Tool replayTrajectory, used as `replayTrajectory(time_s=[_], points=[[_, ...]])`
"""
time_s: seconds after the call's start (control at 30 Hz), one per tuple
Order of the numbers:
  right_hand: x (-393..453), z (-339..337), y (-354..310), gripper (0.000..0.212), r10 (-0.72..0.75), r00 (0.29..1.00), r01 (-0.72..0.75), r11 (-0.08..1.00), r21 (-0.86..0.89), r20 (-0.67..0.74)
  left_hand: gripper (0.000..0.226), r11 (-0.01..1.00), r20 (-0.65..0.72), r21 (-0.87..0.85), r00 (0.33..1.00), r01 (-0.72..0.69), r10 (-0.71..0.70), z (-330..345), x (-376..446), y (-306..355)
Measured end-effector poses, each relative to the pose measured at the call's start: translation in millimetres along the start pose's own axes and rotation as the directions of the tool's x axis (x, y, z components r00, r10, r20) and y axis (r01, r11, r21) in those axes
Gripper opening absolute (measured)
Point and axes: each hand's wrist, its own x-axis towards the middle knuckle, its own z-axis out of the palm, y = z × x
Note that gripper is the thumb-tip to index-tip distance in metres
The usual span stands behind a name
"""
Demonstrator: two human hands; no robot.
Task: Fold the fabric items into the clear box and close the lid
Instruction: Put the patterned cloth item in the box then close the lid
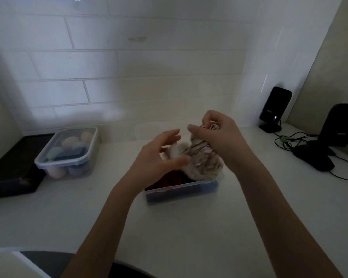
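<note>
Right hand (pixel 219 135) grips striped cloth (pixel 201 159).

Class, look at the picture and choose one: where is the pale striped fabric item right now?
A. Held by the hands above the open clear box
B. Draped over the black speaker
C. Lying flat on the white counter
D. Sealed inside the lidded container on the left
A: the right hand grips the pale striped fabric item, the left hand touches it, above the open clear plastic box.
</note>
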Motion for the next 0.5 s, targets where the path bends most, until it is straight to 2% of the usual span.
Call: replayTrajectory(time_s=[0.07,0.17,0.27,0.4,0.47,0.5], points=[[-4,11,-4,0.026,0.070,0.986,-0.107,0.961,0.255,0.148,0.055,0.996,-0.003,-0.087,1.000,-0.005,0.005,8,0,1],[-4,12,-3,0.017,0.085,0.978,-0.150,0.920,0.362,0.190,0.019,0.987,-0.193,-0.137,0.979,-0.087,0.060,8,-5,4],[-2,2,3,0.019,0.098,0.981,-0.141,0.950,0.277,0.165,0.011,0.973,-0.231,-0.221,0.973,-0.069,0.017,-1,-5,1],[0,4,9,0.025,0.109,0.983,-0.104,0.994,-0.039,0.148,0.008,0.934,-0.233,-0.355,0.972,-0.047,-0.040,-5,-3,2],[-1,6,9,0.034,0.127,0.967,-0.102,0.988,-0.120,0.221,0.009,0.906,-0.244,-0.420,0.968,-0.059,-0.050,-6,-3,3],[-2,4,9,0.039,0.141,0.944,-0.118,0.989,-0.093,0.299,0.010,0.898,-0.242,-0.435,0.969,-0.068,-0.044,-6,-2,4]])
